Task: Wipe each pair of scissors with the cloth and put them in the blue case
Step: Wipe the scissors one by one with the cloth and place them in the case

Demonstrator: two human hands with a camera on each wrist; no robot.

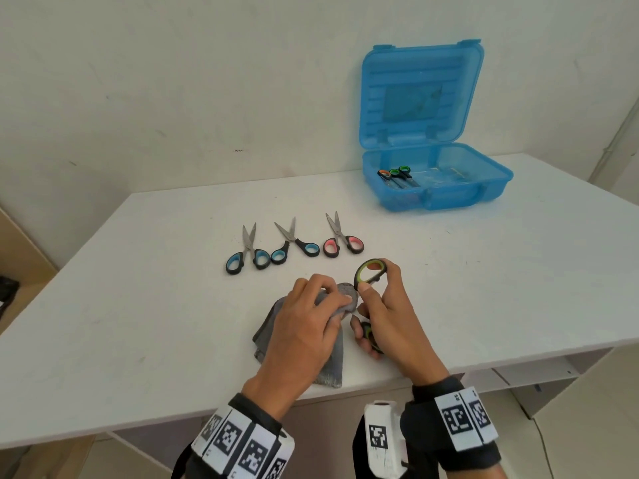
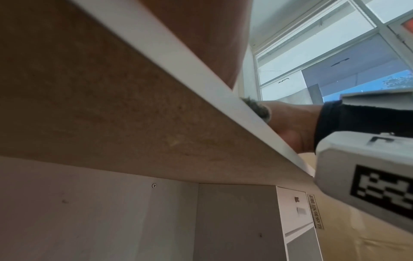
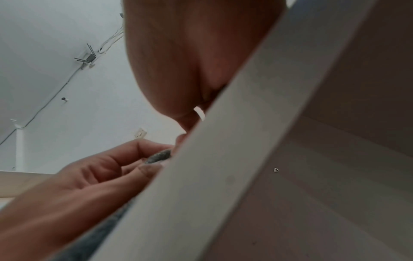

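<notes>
My right hand grips green-handled scissors near the table's front edge, one loop up by the thumb, the other low in the palm. My left hand pinches the grey cloth around the blades, which are hidden inside it. Three more pairs lie in a row behind: two blue-handled scissors and a pink-handled pair. The blue case stands open at the back right with scissors inside. In the right wrist view the left hand pinches the cloth.
The white table has bare surface left and right of my hands. Its front edge fills both wrist views from below. A wall stands close behind the table, and the case's raised lid leans toward it.
</notes>
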